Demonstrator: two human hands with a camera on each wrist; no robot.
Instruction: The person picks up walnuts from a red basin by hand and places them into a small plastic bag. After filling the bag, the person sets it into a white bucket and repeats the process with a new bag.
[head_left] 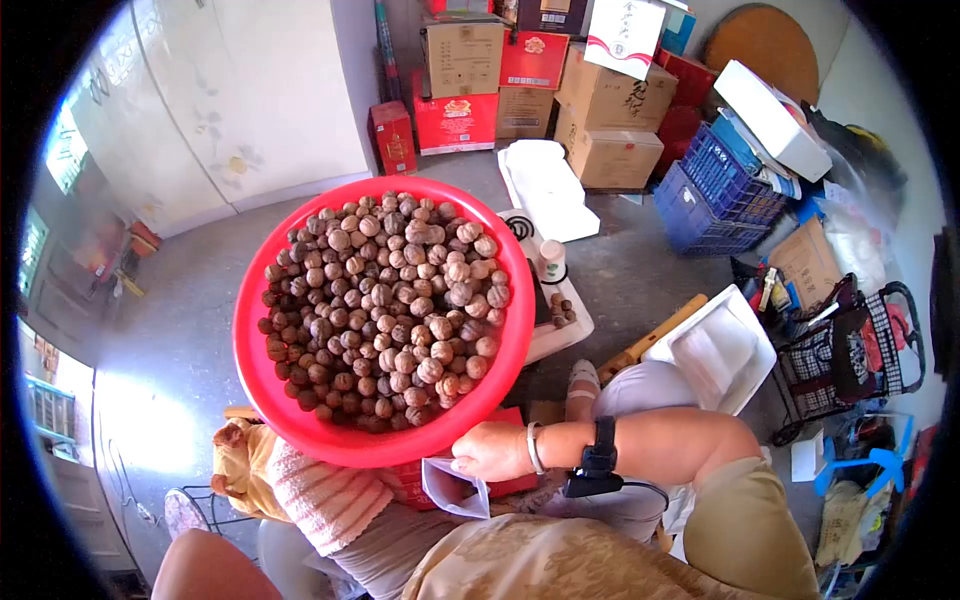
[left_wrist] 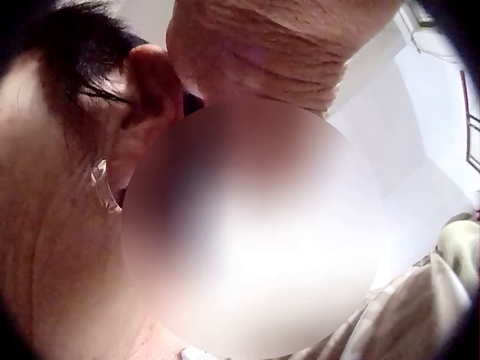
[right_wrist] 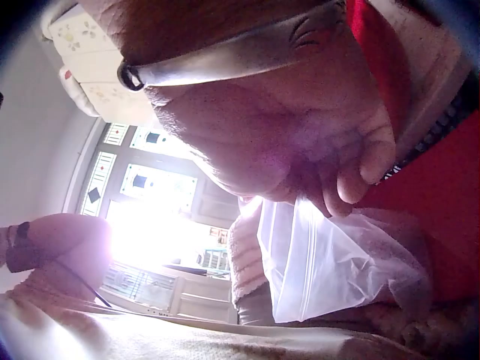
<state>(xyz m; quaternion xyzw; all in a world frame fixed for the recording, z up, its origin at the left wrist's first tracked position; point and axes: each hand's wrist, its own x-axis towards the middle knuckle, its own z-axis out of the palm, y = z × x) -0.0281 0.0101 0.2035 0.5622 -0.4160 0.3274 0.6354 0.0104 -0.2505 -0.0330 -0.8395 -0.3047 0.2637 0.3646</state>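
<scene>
A red plastic basin full of brown walnuts sits in front of the person. Just below its near rim, my right hand grips a clear plastic bag by its edge. From the right wrist, curled fingers of that hand hold the bag, which hangs down with its zip strip showing. My left hand is out of the head view. In the left wrist view its wrinkled heel is close beside an ear; its fingers are hidden.
A striped towel lies at the basin's near left. White foam trays and a paper cup stand to the right. Cardboard boxes stack at the back, with blue crates and a checked trolley bag at the right.
</scene>
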